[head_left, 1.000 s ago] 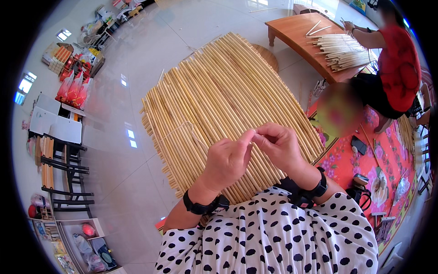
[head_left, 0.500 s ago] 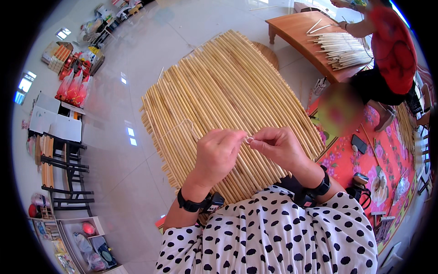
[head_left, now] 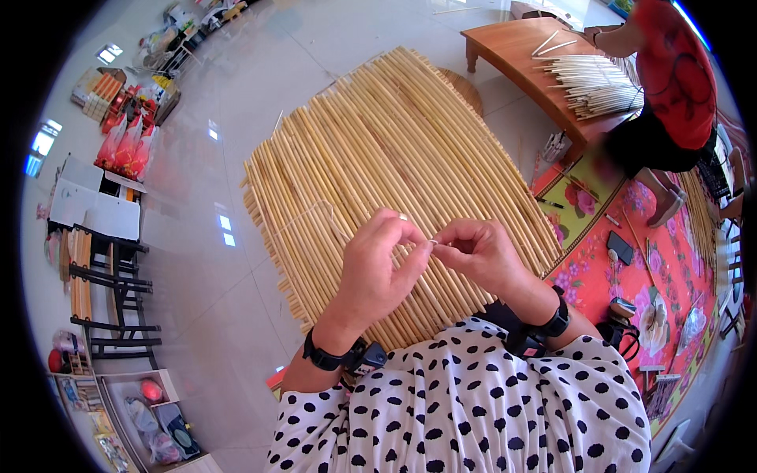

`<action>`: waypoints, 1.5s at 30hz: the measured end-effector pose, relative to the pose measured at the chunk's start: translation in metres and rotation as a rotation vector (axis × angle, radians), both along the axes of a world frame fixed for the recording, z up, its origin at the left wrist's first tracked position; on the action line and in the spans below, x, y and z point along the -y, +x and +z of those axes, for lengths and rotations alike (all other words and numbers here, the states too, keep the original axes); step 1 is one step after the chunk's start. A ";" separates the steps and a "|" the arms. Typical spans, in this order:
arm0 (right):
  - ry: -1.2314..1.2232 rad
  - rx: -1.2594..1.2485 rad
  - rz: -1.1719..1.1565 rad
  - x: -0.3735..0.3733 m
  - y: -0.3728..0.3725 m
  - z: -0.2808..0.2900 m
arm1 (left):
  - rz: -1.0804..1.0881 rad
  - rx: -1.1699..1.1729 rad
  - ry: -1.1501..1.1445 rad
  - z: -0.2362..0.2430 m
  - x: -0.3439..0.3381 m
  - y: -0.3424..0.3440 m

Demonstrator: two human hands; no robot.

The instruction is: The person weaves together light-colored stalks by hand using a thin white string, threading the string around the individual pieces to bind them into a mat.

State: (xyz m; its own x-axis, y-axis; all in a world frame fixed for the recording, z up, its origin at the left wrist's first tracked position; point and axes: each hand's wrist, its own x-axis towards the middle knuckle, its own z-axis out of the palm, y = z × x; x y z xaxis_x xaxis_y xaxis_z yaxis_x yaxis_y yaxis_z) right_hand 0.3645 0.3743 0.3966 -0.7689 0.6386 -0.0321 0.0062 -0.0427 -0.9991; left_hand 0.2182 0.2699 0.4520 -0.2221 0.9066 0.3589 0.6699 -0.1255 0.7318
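A wide mat of tan reed stalks [head_left: 394, 134], laid side by side, spreads out before me and reaches my lap. Over its near part, my left hand [head_left: 380, 264] and my right hand [head_left: 479, 251] meet fingertip to fingertip. Both pinch a thin white string, of which only a tiny bit shows between them. The left thumb and forefinger form a rounded gap, with their tips close to the right hand's pinch. A loop of pale string [head_left: 322, 205] lies on the reeds left of my hands. Whether it joins the pinched bit is hidden.
At the far right a person in red [head_left: 674, 79] bends by a wooden table [head_left: 509, 43] bearing a bundle of pale sticks [head_left: 591, 85]. A red floral mat [head_left: 587, 272] with a phone [head_left: 620, 247] covers the right floor. Folded black-legged furniture [head_left: 118, 292] stands left.
My left forefinger has lifted and arched away from the thumb, while the right hand keeps its pinch. The person in red has shifted a little, and one arm is lower over the table.
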 end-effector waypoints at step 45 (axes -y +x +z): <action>0.165 -0.141 0.132 -0.004 0.000 0.013 | -0.268 0.190 0.115 -0.005 -0.009 -0.017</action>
